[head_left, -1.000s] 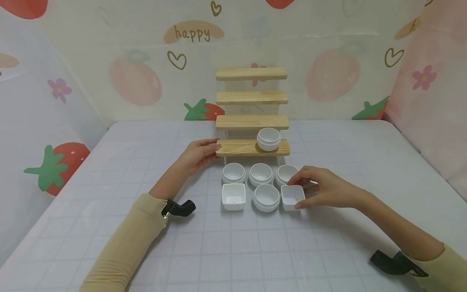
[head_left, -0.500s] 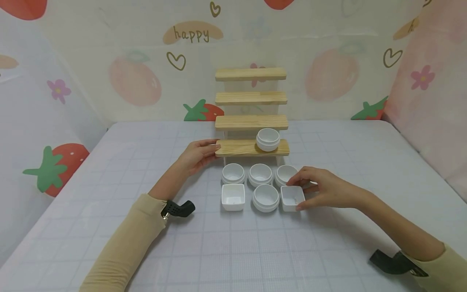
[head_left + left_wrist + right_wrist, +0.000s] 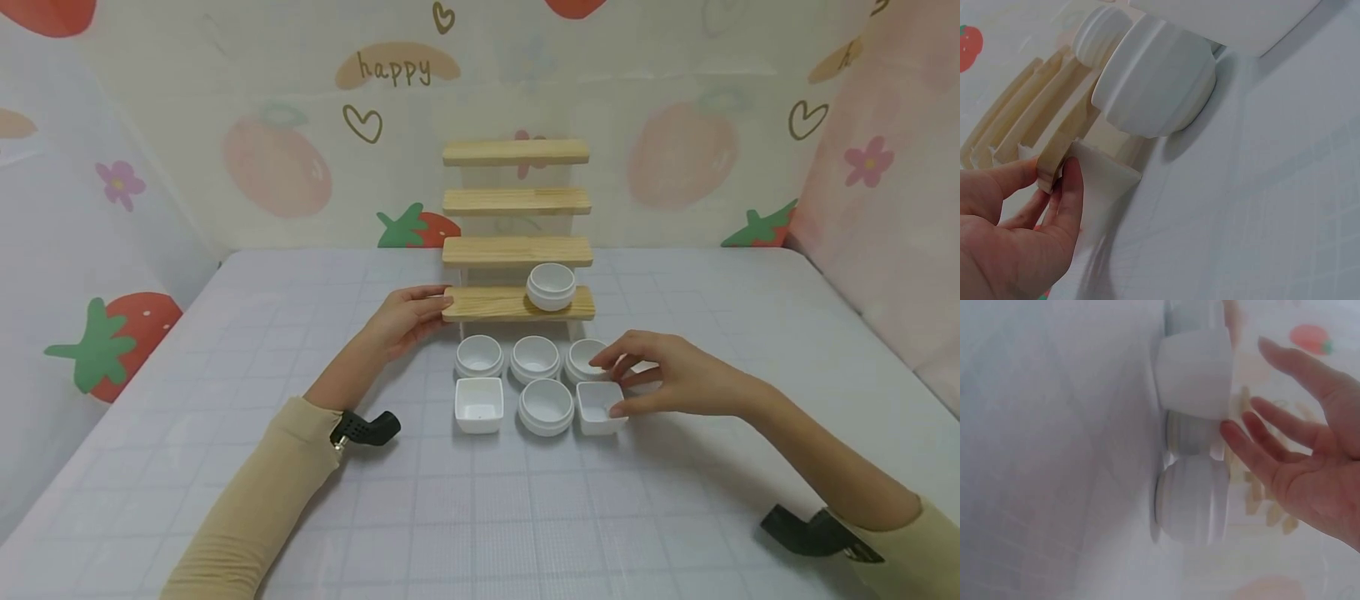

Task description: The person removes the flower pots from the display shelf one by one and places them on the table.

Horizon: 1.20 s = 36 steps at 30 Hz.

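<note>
My left hand (image 3: 408, 321) pinches the left end of the lowest wooden shelf (image 3: 483, 305) of a stepped display stand; the left wrist view shows thumb and fingers round the board (image 3: 1054, 156). On that shelf's right part sits a white round bowl (image 3: 551, 298). My right hand (image 3: 671, 375) hovers at the right square white bowl (image 3: 597, 423), fingers loosely spread and holding nothing. In the right wrist view the fingers (image 3: 1247, 447) stand just above the rims of the square bowl (image 3: 1194, 375) and a round bowl (image 3: 1194, 500).
Several more white bowls stand in two rows before the stand: round ones (image 3: 480, 358) behind, a square one (image 3: 480, 412) at front left, a round one (image 3: 546, 417) at front middle. Higher wooden shelves (image 3: 517, 250) rise behind. A patterned cloth (image 3: 300, 67) backs the table (image 3: 420, 517).
My right hand has loosened from the right square bowl and lifted slightly, its fingers apart. The bowl stays where it was. My left hand keeps its hold on the shelf end.
</note>
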Motion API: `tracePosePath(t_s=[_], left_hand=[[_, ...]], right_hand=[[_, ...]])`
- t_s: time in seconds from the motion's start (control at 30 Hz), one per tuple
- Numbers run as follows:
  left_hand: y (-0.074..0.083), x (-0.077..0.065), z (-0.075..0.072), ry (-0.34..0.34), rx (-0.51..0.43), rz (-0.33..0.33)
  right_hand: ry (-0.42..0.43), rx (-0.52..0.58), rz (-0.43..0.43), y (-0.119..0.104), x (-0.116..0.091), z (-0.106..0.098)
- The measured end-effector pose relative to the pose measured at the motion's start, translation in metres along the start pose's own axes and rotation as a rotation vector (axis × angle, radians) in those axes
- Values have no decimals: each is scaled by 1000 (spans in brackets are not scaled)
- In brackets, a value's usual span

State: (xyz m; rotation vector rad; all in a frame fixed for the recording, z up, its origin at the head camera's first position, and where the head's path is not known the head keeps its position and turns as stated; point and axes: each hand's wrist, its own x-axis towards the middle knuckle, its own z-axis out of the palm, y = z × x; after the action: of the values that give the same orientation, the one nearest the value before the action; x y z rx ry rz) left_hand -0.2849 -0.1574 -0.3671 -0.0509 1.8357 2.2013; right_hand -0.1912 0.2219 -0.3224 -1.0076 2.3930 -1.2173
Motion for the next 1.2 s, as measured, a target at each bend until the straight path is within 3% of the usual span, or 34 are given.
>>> tracePosePath(t_s=[0.3,1.2], left_hand=[[0,2,0,-13,-9,4],[0,2,0,-8,-1,-6]], right_hand=[[47,7,-15,-5,10,-7],[248,-1,86,-14,64,-27]])
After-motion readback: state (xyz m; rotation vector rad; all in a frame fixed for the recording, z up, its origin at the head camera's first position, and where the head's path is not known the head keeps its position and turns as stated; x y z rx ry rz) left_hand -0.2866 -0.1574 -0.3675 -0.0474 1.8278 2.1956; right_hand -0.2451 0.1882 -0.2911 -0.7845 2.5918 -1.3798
